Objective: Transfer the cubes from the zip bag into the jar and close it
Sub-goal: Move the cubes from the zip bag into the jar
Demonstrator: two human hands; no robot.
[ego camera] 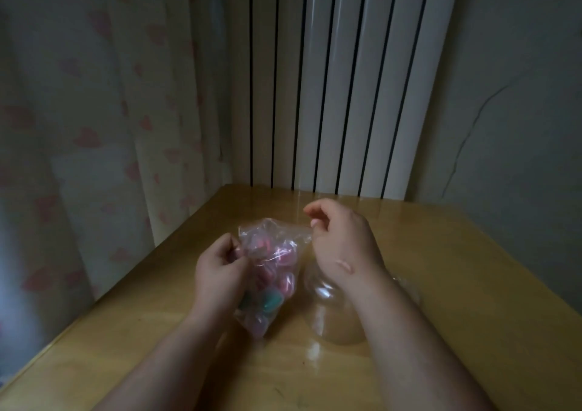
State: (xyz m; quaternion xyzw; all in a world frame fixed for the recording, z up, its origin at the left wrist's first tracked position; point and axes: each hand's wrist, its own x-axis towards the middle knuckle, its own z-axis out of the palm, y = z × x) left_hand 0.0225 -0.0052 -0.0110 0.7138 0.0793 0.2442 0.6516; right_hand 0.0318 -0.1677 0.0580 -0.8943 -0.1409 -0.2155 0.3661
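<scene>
A clear zip bag (271, 262) holding several pink and teal cubes (274, 297) stands upright on the wooden table (157, 332). My left hand (220, 272) pinches the bag's left top edge. My right hand (340, 237) pinches the right top corner, its fingers curled. A clear plastic jar (337, 322) stands just right of the bag, partly hidden under my right wrist and forearm. Its mouth cannot be made out.
A white radiator (340, 79) rises behind the table's far edge. A curtain with pink hearts (94, 127) hangs along the left side. Something clear and shiny (406, 284) lies on the table right of my right forearm.
</scene>
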